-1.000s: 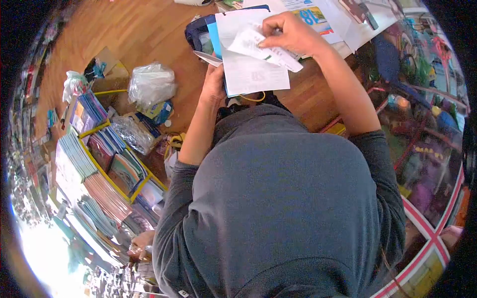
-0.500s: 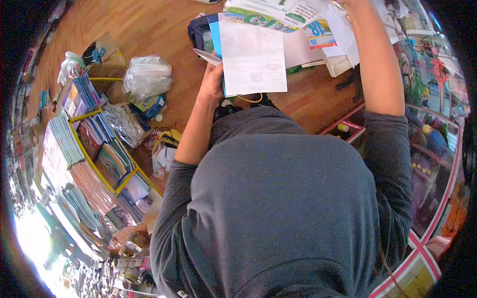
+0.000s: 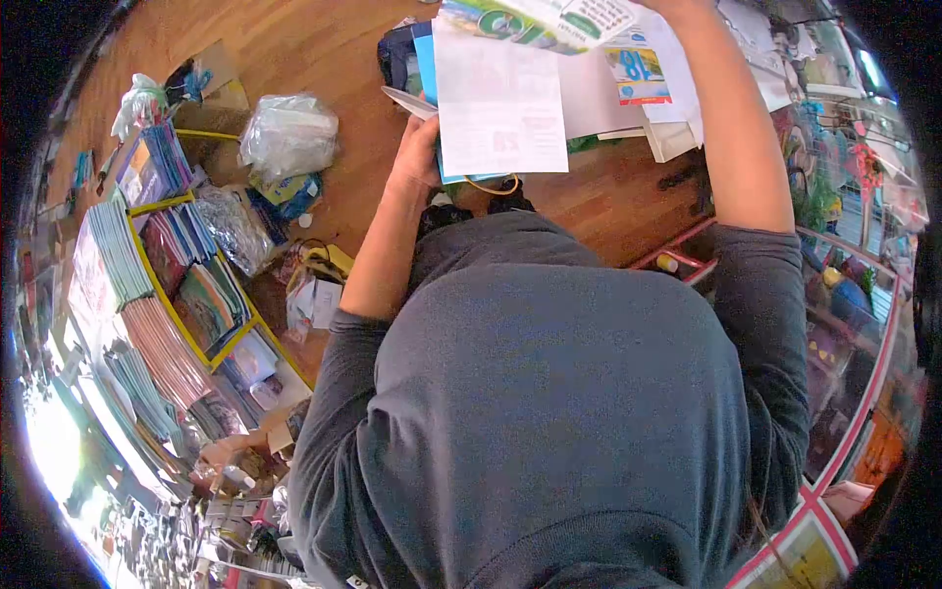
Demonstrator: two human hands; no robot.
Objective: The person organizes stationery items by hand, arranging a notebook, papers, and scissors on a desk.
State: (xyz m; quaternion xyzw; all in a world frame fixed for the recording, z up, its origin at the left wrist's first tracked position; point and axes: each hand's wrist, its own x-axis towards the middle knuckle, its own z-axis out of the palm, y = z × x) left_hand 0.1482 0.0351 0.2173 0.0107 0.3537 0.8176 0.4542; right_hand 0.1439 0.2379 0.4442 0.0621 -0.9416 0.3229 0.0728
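My left hand (image 3: 420,152) is closed round the lower left edge of a stack of papers, whose top white sheet (image 3: 502,103) has faint print. A blue sheet (image 3: 426,61) and a pale folded edge (image 3: 407,101) stick out beside it. My right hand (image 3: 677,8), partly cut off by the top border, is at the corner of a printed green and white sheet (image 3: 540,22) raised over the stack; its fingers are hardly visible. Just right of the stack lies a calendar-like page with "18" (image 3: 640,74), among other white papers (image 3: 677,137).
A yellow-edged rack (image 3: 228,344) of books and notebooks stands at the left. Near it on the wooden floor (image 3: 363,177) lie a clear plastic bag (image 3: 287,134) and wrapped packs (image 3: 235,228). A red-framed glass case (image 3: 888,334) is at the right.
The printed sheet at my right hand has shifted slightly up and left, showing more of the "18" page. The view has moved a little; my left hand stays on the stack.
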